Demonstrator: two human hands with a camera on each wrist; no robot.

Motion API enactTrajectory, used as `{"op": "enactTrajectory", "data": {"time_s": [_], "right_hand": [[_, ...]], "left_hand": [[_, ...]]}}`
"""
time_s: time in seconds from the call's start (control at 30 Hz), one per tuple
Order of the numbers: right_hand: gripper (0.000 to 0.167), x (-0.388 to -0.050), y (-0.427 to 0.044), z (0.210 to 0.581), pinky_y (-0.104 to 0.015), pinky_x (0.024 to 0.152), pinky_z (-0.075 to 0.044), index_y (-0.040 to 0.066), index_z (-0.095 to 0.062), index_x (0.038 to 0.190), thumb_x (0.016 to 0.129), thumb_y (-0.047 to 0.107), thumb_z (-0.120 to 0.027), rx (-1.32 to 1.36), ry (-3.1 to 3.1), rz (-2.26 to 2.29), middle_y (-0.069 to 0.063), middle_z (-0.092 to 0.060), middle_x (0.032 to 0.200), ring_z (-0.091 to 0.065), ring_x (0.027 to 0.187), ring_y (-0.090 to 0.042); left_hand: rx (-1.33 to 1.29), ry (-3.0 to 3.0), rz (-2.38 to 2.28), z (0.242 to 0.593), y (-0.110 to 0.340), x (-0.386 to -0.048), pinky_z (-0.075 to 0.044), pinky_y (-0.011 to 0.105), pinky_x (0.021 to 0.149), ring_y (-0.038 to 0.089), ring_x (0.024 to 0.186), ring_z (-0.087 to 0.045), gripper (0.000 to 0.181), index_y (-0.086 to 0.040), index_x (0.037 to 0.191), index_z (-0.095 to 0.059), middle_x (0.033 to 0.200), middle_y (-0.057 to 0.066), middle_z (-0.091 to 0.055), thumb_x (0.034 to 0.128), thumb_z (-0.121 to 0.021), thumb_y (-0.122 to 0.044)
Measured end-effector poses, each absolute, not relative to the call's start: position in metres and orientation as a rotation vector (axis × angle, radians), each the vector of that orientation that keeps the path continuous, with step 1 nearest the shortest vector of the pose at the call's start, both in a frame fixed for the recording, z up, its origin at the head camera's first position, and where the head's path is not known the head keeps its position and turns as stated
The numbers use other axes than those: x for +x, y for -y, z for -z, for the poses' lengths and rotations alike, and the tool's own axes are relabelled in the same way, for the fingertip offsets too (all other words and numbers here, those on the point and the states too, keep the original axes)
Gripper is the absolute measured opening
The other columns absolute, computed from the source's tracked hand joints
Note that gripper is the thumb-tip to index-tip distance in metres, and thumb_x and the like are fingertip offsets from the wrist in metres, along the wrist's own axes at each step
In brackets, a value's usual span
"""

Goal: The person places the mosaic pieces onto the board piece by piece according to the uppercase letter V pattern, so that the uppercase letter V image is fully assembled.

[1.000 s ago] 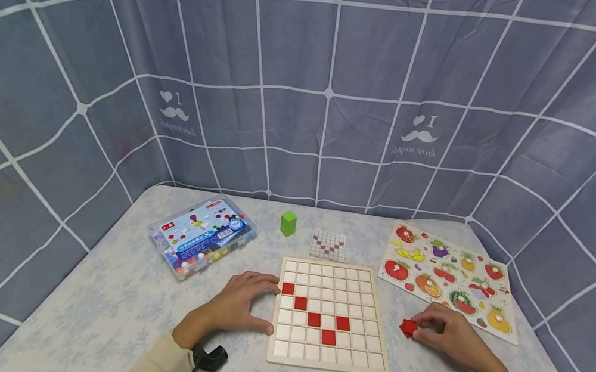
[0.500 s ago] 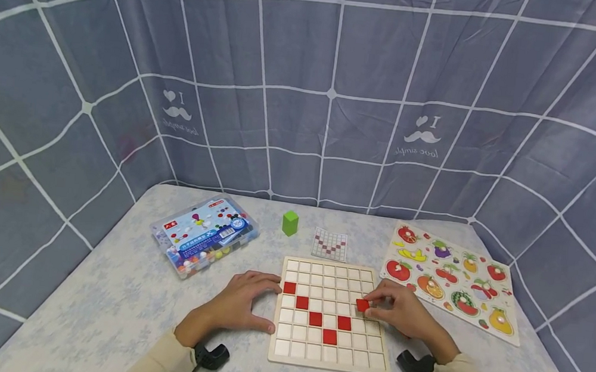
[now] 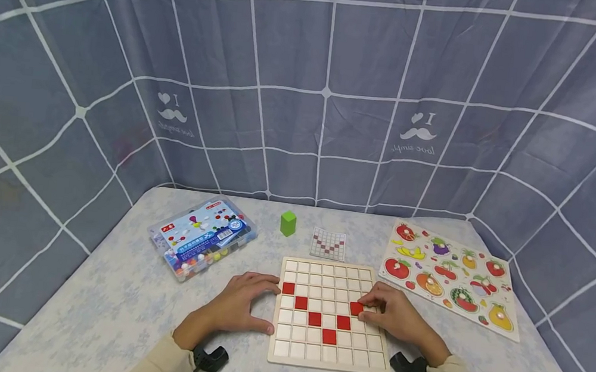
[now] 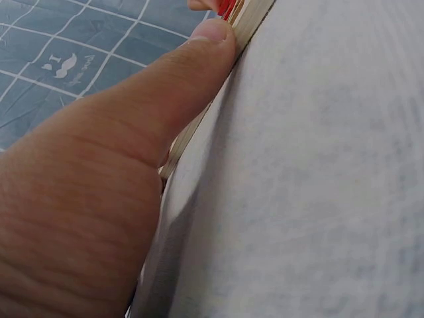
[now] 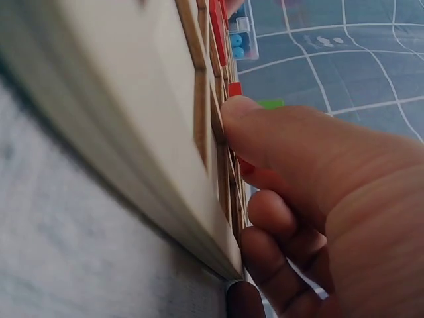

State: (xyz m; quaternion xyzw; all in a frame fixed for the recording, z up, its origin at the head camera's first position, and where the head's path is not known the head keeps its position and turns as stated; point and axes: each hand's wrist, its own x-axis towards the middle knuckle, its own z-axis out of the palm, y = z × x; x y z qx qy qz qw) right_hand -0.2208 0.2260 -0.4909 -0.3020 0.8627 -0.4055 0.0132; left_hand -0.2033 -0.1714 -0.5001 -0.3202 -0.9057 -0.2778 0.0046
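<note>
A wooden grid board [image 3: 282,353] lies on the table with pale square cells. Several red square tiles, among them one red tile [image 3: 329,337] low in the middle, sit in its cells. My right hand [image 3: 398,315] pinches another red tile [image 3: 356,308] between thumb and fingers, down at a cell near the board's right side. In the right wrist view the thumb partly hides this tile [image 5: 246,167]. My left hand [image 3: 237,303] rests beside the board, thumb and fingertips spread against its left edge. The left wrist view shows the thumb [image 4: 192,63] touching that wooden edge.
Behind the board lies a small pattern card [image 3: 328,244] with a V of red squares. A green block [image 3: 288,224] stands left of it. A clear plastic case [image 3: 202,237] is at back left, a fruit puzzle board [image 3: 451,278] at right. Curtains enclose the table [image 3: 103,311].
My right hand has come left from beside the board with red in its fingers, over the board, then lowered a tile onto a cell. My left hand has stayed at the edge.
</note>
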Motion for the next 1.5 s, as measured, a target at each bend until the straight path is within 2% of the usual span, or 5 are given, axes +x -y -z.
{"op": "enactTrajectory", "data": {"time_s": [0.27,0.73,1.07,1.33,1.5], "right_hand": [[0.02,-0.2178,-0.2234,0.4877,-0.025,0.065,-0.039,0.011,-0.071,0.102,0.086,0.013,-0.083,-0.873,-2.639,1.286,0.001,-0.061,0.094,-0.05,0.075,-0.019],[0.02,-0.2192,-0.2238,0.4888,-0.025,0.068,-0.043,0.014,-0.069,0.101,0.086,0.017,-0.083,-0.938,-2.644,1.256,0.002,-0.058,0.091,-0.051,0.079,-0.014],[0.024,-0.219,-0.2225,0.4896,-0.027,0.068,-0.044,0.001,-0.069,0.103,0.083,0.001,-0.082,-0.923,-2.671,1.249,-0.011,-0.061,0.092,-0.053,0.078,-0.032],[0.026,-0.2202,-0.225,0.4912,-0.025,0.071,-0.045,0.01,-0.07,0.105,0.085,0.016,-0.084,-0.952,-2.656,1.271,0.0,-0.061,0.094,-0.054,0.081,-0.019],[0.024,-0.2212,-0.2265,0.4918,-0.025,0.069,-0.045,0.014,-0.072,0.104,0.085,0.019,-0.084,-0.975,-2.667,1.278,0.003,-0.061,0.091,-0.054,0.079,-0.015]], "left_hand": [[-1.016,2.819,0.867,0.5017,0.1729,-0.2038,-0.032,0.057,0.101,0.021,0.135,-0.041,0.073,-0.028,0.133,-0.061,0.15,-0.006,-0.049,0.0757,-0.074,-0.072],[-1.014,2.816,0.885,0.4995,0.1715,-0.2008,-0.031,0.058,0.101,0.022,0.135,-0.041,0.073,-0.027,0.133,-0.061,0.15,-0.004,-0.049,0.076,-0.076,-0.069],[-1.013,2.816,0.874,0.5004,0.1715,-0.2031,-0.032,0.057,0.101,0.021,0.135,-0.041,0.073,-0.027,0.133,-0.061,0.15,-0.005,-0.049,0.0757,-0.076,-0.071],[-1.011,2.815,0.862,0.5016,0.1722,-0.2034,-0.033,0.056,0.101,0.021,0.135,-0.041,0.073,-0.028,0.133,-0.061,0.149,-0.005,-0.049,0.0754,-0.075,-0.072],[-1.011,2.815,0.867,0.5012,0.172,-0.2032,-0.032,0.057,0.102,0.021,0.135,-0.041,0.073,-0.028,0.133,-0.061,0.15,-0.005,-0.049,0.0756,-0.075,-0.071]]}}
